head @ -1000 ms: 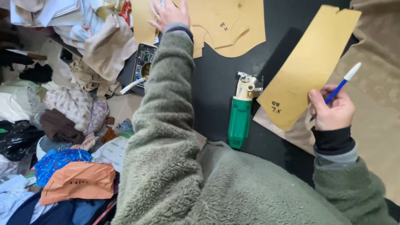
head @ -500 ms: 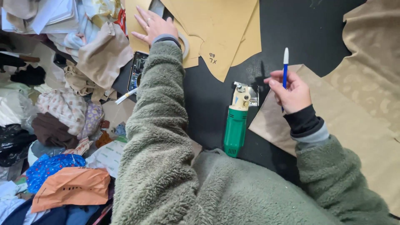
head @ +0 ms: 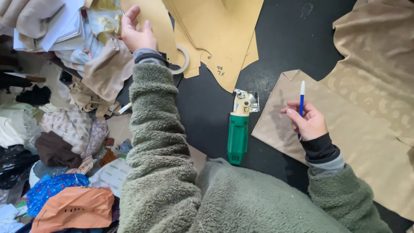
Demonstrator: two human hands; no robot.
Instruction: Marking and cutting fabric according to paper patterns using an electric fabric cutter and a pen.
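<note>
— Look at the right hand first: its fingers are curled and pressed around a blue pen, white cap up, held upright over the tan fabric piece on the black desk.

— Held, not writing?

— The tip is hidden in the hand, so I can't tell where it points. It hangs just above the cloth, near that piece's left corner.

— And the other hand?

— The left hand is stretched far out, fingers loosely spread, lying on the edge of the stack of tan paper patterns. Whether it actually pinches a sheet I cannot say. A ring of tape sits just under the stack.

— So which stage would you call it?

— My guess: fetching a pattern, pen kept ready for tracing. Next would call for one sheet separated from the stack and laid flat on the fabric — clear of the green electric cutter lying between the arms.

— And the heap on the left?

— A pile of cloth scraps, beside the desk.
</note>
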